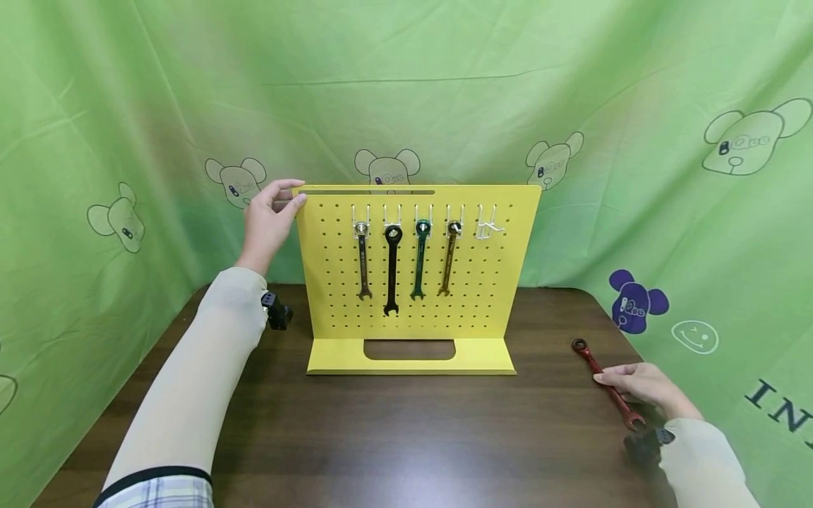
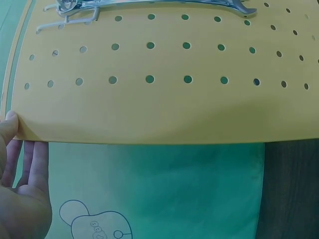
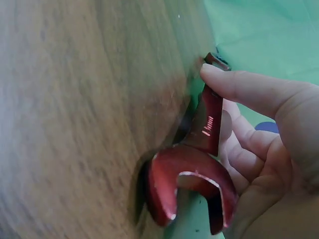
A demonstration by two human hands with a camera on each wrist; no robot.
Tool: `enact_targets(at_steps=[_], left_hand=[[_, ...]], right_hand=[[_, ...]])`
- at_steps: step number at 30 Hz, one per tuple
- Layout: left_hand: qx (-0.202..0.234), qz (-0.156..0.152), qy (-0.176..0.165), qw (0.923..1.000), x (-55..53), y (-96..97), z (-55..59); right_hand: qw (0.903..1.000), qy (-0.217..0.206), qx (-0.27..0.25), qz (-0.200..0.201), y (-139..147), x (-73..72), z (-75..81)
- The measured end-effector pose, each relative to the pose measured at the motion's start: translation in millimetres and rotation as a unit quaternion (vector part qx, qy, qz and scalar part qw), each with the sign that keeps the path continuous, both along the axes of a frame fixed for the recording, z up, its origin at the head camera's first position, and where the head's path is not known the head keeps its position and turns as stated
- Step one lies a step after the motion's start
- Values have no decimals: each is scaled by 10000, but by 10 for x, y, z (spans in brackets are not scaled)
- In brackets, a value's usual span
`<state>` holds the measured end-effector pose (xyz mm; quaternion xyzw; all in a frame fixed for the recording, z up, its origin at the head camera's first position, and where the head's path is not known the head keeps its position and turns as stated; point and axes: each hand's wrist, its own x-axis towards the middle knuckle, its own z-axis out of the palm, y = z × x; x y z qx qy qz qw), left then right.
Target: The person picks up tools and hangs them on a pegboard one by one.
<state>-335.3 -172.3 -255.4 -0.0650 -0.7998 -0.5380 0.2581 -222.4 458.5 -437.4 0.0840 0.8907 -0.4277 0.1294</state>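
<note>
My left hand (image 1: 269, 222) pinches the upper left corner of a yellow pegboard (image 1: 406, 328). In the left wrist view, the thumb lies on the board's front and the fingers (image 2: 37, 164) pass behind it. At the right of the table, my right hand (image 1: 644, 384) grips a red combination wrench (image 1: 593, 363) by its shank. Its ring end points away and its open end (image 3: 192, 174) towards me. On the board's hooks hang a silver wrench (image 1: 363, 264), a black wrench (image 1: 392, 271), a green wrench (image 1: 420, 261) and a bronze-coloured wrench (image 1: 449, 261).
The rightmost white hook (image 1: 488, 227) on the board bears no wrench. Below, the board's yellow base (image 1: 336, 356) stands on the dark wooden table (image 1: 356, 437). A green curtain (image 1: 444, 92) with printed bear figures surrounds the table at the back and sides.
</note>
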Motion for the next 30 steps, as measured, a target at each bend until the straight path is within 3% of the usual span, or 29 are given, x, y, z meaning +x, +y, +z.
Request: enact_targets(at_steps=[18, 30], left_hand=[[-11, 14, -22, 10000, 1, -2, 1], [61, -26, -55, 10000, -11, -4, -9]], right_hand=[[9995, 168, -209, 150, -67, 7, -13], [9960, 644, -450, 426, -351, -36, 181]])
